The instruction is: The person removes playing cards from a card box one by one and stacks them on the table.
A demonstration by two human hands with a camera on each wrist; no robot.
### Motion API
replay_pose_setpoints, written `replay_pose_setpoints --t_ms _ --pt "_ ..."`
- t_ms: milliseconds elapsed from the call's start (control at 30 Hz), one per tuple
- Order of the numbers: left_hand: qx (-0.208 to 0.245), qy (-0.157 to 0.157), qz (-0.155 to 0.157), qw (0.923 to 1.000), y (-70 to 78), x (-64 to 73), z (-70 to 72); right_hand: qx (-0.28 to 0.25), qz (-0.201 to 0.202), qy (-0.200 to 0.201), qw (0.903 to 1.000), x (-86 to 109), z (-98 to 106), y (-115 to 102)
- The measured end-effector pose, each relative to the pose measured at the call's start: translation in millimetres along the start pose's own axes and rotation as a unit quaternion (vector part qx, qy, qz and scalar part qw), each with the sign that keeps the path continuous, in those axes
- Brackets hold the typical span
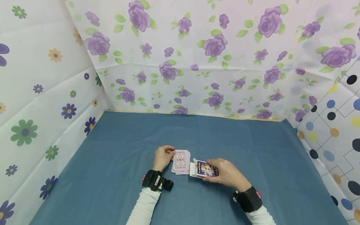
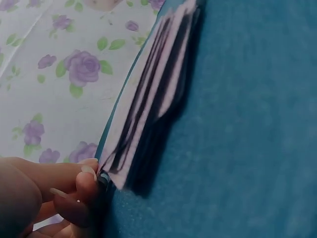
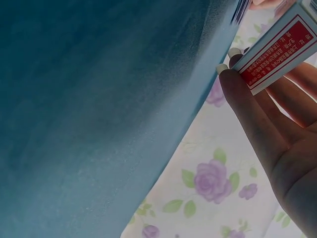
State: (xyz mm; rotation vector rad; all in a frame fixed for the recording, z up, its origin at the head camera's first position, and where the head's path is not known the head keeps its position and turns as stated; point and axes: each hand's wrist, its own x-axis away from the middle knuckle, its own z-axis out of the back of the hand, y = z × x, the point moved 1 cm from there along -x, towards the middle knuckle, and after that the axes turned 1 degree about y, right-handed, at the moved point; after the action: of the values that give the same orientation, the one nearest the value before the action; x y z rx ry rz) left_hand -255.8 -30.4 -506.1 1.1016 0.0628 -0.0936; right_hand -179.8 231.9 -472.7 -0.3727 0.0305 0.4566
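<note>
A loosely squared stack of playing cards [image 1: 181, 162] lies on the blue cloth, its red-patterned back facing up. At the stack's left edge, my left hand [image 1: 163, 157] pinches the cards with curled fingers. In the left wrist view the uneven side of the cards [image 2: 148, 94] shows, with fingertips at its near corner. My right hand [image 1: 227, 173] grips a card box [image 1: 206, 169] between thumb and fingers. The box's open flap end points left at the cards, close beside them. In the right wrist view the box [image 3: 277, 54] shows a red printed panel.
Blue cloth [image 1: 126, 134] covers the table. Behind it hangs a white sheet with purple roses [image 1: 215, 45], and patterned sheets [image 1: 25, 131] stand along the left and right sides. A black wrist strap with a camera [image 1: 154, 181] sits on each wrist.
</note>
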Motion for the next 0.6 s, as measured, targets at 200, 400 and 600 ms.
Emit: replay_pose_setpoints --t_ms 200,400,600 --pt "-0.034 0.001 -0.064 0.9974 13.9 6.1 -1.2 0.0 0.005 -0.001 1.0 -1.8 0 0" --pt "-0.009 -0.181 -0.111 0.9771 45.0 8.6 -2.3 0.004 0.01 0.009 0.9999 -3.8 5 0" --pt "-0.069 -0.241 -0.111 0.9617 55.6 19.0 -16.7 0.016 0.018 0.016 0.9996 -5.6 8 -2"
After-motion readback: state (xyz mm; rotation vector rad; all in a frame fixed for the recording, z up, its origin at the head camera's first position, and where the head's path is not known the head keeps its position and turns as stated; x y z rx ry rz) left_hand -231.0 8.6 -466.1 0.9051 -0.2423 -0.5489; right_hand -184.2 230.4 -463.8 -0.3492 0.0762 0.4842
